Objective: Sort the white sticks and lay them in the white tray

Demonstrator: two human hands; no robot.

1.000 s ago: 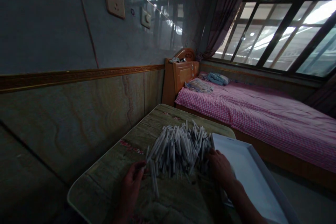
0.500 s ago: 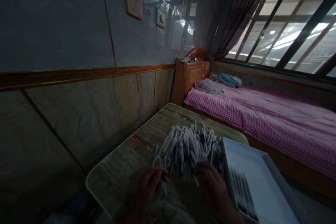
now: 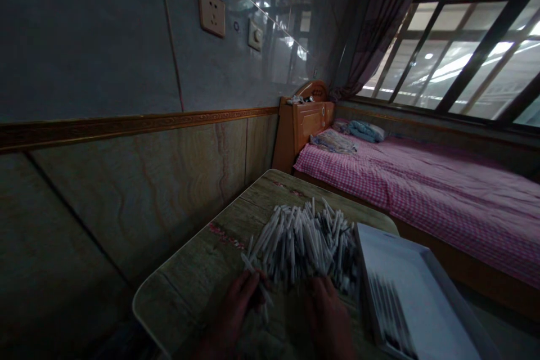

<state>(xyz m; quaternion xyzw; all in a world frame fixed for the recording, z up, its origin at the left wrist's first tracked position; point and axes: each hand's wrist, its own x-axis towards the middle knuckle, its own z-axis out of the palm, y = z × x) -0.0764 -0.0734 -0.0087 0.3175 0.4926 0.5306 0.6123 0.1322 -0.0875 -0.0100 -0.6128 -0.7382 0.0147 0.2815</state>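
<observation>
A heap of several thin white pens (image 3: 304,242) lies on a small wood-patterned table (image 3: 202,275). My left hand (image 3: 236,315) rests at the heap's near left edge with its fingers pinched round one white pen (image 3: 255,275) that sticks up and to the left. My right hand (image 3: 327,318) lies palm down at the near right edge of the heap, fingers curled on the pens; what it holds is hidden. A white tray (image 3: 415,292) sits at the table's right side with a row of dark-tipped pens (image 3: 386,315) inside.
A tiled wall (image 3: 126,169) with a socket (image 3: 211,11) runs along the left, close to the table. A bed with a pink checked sheet (image 3: 422,185) and a wooden headboard (image 3: 304,124) stands behind. A barred window (image 3: 464,50) is at the upper right.
My right hand has drawn back from the tray side to the near edge of the heap. My left hand has lifted one pen at the heap's left edge. The view shifted slightly.
</observation>
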